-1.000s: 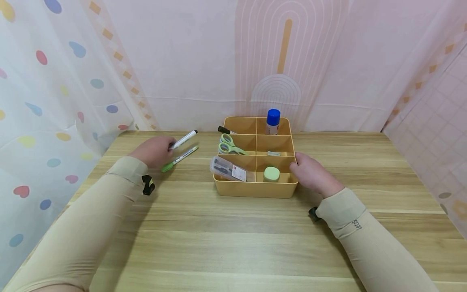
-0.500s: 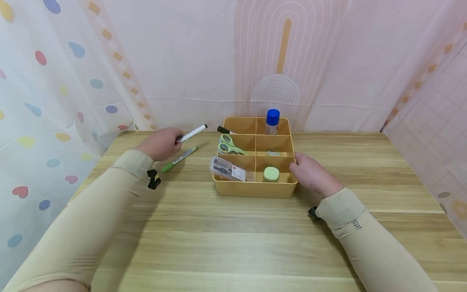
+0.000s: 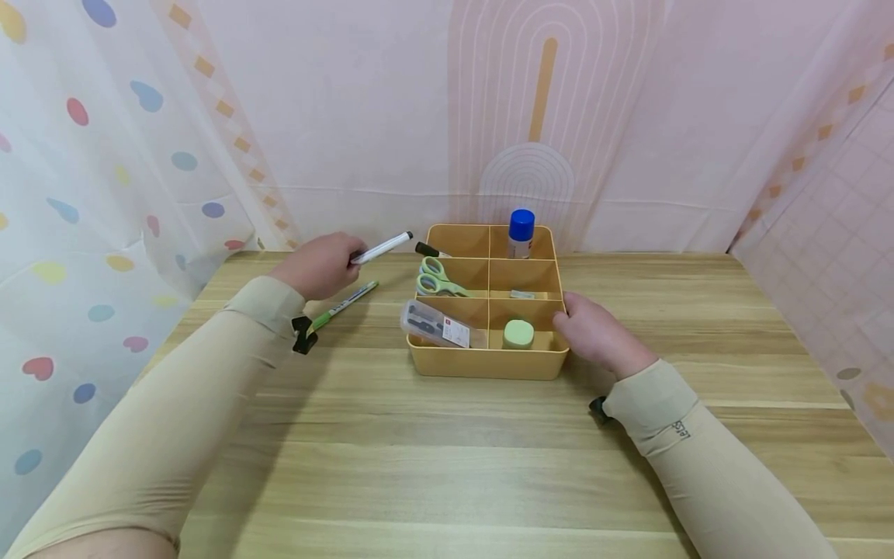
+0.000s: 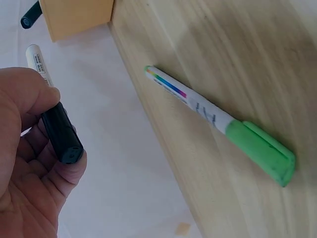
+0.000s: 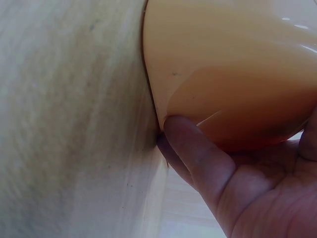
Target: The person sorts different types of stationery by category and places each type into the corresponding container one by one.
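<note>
My left hand (image 3: 321,264) pinches a white marker (image 3: 382,248) with a black cap, raised above the table and left of the organizer. In the left wrist view the thumb and fingers grip it around the black cap (image 4: 62,133). A green-capped marker (image 4: 215,119) lies on the table below that hand. My right hand (image 3: 599,330) holds the right side of a yellow six-compartment desk organizer (image 3: 489,363), thumb at the rim. From the right wrist, fingers (image 5: 195,148) press against its outer wall. Black marker (image 3: 431,250) sticks out of the back left compartment.
Green-handled scissors (image 3: 438,279), a clear plastic case (image 3: 436,324), a pale green round-cornered item (image 3: 518,334), a blue-capped bottle (image 3: 521,233) and a small grey piece (image 3: 521,294) sit in the organizer. A patterned curtain (image 3: 349,116) hangs behind the wooden table (image 3: 447,458).
My left hand has lifted the white marker and carried it right and away from me, towards the organizer. The right hand and organizer have stayed in place.
</note>
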A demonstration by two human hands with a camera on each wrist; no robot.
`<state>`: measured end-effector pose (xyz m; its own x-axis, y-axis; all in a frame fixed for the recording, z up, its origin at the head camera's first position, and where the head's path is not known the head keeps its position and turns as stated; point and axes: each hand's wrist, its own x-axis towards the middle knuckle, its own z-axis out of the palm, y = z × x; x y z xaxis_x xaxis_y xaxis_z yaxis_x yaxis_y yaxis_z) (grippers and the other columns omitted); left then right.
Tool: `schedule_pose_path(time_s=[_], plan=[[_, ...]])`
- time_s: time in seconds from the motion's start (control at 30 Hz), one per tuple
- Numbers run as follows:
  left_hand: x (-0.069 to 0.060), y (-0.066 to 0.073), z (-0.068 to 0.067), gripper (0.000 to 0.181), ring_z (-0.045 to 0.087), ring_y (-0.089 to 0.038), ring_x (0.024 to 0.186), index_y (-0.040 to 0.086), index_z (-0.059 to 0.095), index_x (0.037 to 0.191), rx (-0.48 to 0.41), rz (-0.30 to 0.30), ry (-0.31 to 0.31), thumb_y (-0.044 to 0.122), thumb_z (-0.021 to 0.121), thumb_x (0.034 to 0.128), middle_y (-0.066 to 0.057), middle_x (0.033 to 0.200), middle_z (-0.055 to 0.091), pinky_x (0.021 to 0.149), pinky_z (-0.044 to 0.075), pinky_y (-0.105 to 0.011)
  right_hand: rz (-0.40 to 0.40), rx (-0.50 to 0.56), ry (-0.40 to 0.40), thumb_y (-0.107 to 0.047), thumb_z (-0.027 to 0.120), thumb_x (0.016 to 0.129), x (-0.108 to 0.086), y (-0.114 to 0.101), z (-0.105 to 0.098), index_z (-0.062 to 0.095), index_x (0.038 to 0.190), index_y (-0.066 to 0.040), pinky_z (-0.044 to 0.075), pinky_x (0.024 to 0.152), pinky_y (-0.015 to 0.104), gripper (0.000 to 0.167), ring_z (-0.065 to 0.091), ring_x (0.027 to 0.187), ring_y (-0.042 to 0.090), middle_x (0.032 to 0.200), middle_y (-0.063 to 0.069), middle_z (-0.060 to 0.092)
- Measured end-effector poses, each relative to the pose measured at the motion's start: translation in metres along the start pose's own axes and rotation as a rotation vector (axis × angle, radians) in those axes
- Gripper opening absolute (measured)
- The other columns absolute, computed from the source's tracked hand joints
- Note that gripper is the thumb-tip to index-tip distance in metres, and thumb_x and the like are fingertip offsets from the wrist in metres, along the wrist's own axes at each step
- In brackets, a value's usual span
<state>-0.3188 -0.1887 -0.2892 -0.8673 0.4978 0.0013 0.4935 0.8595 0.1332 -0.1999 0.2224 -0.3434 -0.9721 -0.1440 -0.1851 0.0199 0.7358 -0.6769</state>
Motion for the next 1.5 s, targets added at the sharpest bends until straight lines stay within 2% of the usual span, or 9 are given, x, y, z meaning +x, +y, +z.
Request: schedule_pose_path(time_s=[0.37,0.6,0.8,1.23,1.5], plan=[[0.009,0.013,-0.005,0.018,0.065,-0.028,0.089,0.004,0.072,0.11,0.046,0.05,0.024,0.009,0.059,0.099,-0.013,0.1,0.072,0.084,0.055,-0.051,0.004,-0.007,0.003,-0.021,0.035,0.104,-0.001,0.0,0.0,0.046,0.154,-0.003,0.04,0.118,0.058,0.055,0.053,0.131,0.035,0.152,0.022,0.055],[0.016,0.019,-0.006,0.018,0.062,-0.028,0.089,0.004,0.072,0.107,0.056,0.082,0.044,0.008,0.057,0.0992,-0.012,0.098,0.07,0.084,0.054,-0.048,0.01,-0.01,-0.004,-0.022,0.035,0.105,0.0,0.0,-0.001,0.044,0.156,-0.002,0.04,0.118,0.058,0.056,0.052,0.13,0.035,0.154,0.023,0.053],[0.016,0.029,-0.012,0.021,0.062,-0.029,0.089,0.003,0.072,0.111,0.073,0.098,0.055,0.007,0.057,0.0984,-0.014,0.101,0.07,0.084,0.054,-0.048,0.013,-0.008,-0.009,-0.022,0.035,0.105,-0.002,-0.002,-0.001,0.044,0.156,-0.001,0.04,0.118,0.058,0.055,0.053,0.131,0.035,0.153,0.024,0.053],[0.019,0.048,-0.021,0.027,0.064,-0.031,0.1,0.0,0.072,0.12,0.103,0.098,0.045,0.006,0.054,0.1007,-0.016,0.11,0.071,0.093,0.055,-0.049,0.008,-0.012,-0.007,-0.022,0.035,0.106,-0.002,-0.002,-0.001,0.044,0.156,-0.001,0.042,0.116,0.057,0.055,0.053,0.127,0.034,0.152,0.024,0.054],[0.026,0.056,-0.022,0.027,0.064,-0.03,0.097,0.002,0.074,0.121,0.118,0.097,0.051,0.007,0.056,0.1002,-0.014,0.107,0.07,0.092,0.056,-0.048,0.003,0.01,-0.006,-0.021,0.034,0.106,-0.001,-0.001,0.0,0.045,0.156,-0.002,0.04,0.119,0.057,0.054,0.052,0.133,0.033,0.154,0.022,0.053]])
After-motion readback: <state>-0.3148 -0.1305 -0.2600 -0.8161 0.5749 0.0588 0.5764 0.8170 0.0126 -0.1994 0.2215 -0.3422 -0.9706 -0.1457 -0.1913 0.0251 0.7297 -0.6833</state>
